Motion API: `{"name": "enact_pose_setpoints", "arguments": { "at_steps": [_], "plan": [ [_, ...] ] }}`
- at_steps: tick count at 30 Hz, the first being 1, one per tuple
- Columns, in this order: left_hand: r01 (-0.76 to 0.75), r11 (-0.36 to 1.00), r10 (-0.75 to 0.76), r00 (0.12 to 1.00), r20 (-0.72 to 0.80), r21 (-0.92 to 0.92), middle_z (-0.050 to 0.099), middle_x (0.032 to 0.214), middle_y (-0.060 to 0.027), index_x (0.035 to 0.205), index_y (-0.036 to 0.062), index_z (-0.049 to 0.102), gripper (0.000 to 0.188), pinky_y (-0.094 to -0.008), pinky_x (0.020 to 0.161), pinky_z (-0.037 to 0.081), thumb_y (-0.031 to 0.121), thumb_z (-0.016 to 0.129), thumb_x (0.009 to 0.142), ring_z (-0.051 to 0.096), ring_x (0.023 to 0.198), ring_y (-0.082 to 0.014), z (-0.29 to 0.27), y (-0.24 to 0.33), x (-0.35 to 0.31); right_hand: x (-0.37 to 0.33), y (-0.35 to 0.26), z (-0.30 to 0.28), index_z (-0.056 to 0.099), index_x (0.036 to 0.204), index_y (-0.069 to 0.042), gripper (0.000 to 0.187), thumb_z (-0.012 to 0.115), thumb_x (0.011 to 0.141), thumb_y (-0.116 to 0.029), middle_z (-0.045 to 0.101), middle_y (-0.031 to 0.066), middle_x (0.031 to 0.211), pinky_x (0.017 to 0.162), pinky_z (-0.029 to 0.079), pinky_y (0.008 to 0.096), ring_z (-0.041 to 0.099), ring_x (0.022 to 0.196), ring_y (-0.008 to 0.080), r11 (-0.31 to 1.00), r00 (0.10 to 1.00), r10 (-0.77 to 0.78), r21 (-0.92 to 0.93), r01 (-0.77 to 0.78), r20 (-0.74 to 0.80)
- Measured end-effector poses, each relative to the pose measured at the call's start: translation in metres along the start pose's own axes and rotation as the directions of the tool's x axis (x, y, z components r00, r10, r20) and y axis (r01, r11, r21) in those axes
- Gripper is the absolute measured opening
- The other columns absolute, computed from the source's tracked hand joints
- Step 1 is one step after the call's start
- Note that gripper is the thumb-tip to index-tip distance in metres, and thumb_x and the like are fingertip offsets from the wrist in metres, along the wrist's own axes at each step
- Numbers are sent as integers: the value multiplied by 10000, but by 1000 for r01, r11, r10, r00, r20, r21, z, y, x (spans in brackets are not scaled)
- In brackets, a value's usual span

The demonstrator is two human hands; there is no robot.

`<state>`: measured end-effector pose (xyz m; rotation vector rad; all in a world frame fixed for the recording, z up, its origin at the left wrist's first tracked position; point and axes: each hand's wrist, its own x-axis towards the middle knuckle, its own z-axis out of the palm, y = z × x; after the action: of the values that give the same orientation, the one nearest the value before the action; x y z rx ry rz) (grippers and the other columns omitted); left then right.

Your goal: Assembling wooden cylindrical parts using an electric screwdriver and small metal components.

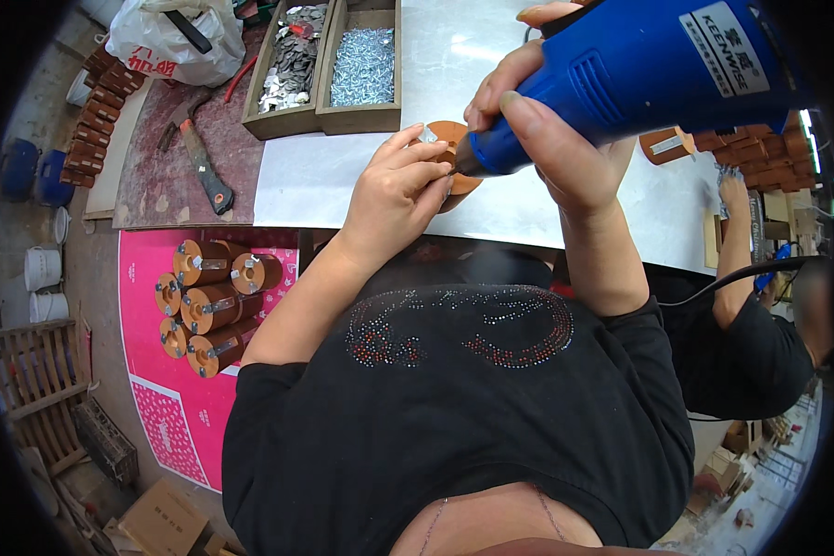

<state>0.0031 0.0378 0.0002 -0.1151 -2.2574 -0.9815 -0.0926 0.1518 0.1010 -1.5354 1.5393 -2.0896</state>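
Both your hands show in the head view: your right hand clenches a blue power tool, tip at a brown cylinder on the table; your left hand curls over the cylinder, its exact grasp unclear

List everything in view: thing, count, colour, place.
Power screwdriver: 1, blue, right hand
Cylinder: 1, brown, tool tip
Separate cylinder: 1, brown, tabletop right
Fitted cylinders: about 7, brown, lower left
Patterned sheet: 1, pink, beneath those
Stacked cylinders: many, brown, both sides
Wooden trays: 2, brown, upper left
Metal pieces: many, grey, left tray
Screws: many, silver, right tray
Hammer: 1, dark, left tabletop
Tabletop: 1, grey, ahead
Plastic bag: 1, white, upper left
Containers: 2, blue, far left
Buckets: several, white, far left
Cartons: several, brown, lower left
Co-worker: 1, black top, right
Left hand: 1, bare, at cylinder
Right hand: 1, bare, gripping screwdriver
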Motion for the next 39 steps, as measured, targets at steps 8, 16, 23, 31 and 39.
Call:
{"name": "enact_pose_setpoints", "arguments": {
  "at_steps": [8,16,23,31,39],
  "plan": [
    [9,1000,-9,1000,-4,11,620,921,-111,773,10,635,93,-371,870,414,36,631,684,530,985,-319,2,-3,-2,7,-9,2,277,1100,86,520,551,659,67,555,106,688,528,446,223,545,549,132,974,982,189,129,-184,-27],
    [0,1000,0,1000,-17,-2,619,917,-115,769,8,631,90,-375,875,412,34,633,682,531,984,-321,1,-1,-1,8,6,-2,286,1079,102,515,561,647,52,561,110,660,537,438,222,544,550,126,1000,1000,-19,-5,19,-4],
    [22,1000,-21,997,76,-8,598,989,-98,819,5,608,268,-362,872,418,83,729,593,501,1042,-316,-5,2,-1,12,5,-2,295,1078,98,504,558,651,49,556,114,652,524,436,219,545,551,130,998,997,-55,22,54,49],
    [106,989,-94,989,111,-100,592,999,-89,806,13,599,334,-361,868,426,69,764,521,483,1077,-300,1,-5,-3,10,5,1,311,1097,71,518,570,649,53,544,122,694,521,432,213,550,581,135,978,988,122,157,-136,98],
    [87,993,-78,991,110,-82,597,985,-85,787,10,590,318,-361,862,430,64,760,524,482,1079,-303,1,-5,-3,11,11,-2,312,1104,73,518,574,657,47,543,118,689,531,427,216,543,583,135,999,976,7,-43,2,216]
  ]
}}
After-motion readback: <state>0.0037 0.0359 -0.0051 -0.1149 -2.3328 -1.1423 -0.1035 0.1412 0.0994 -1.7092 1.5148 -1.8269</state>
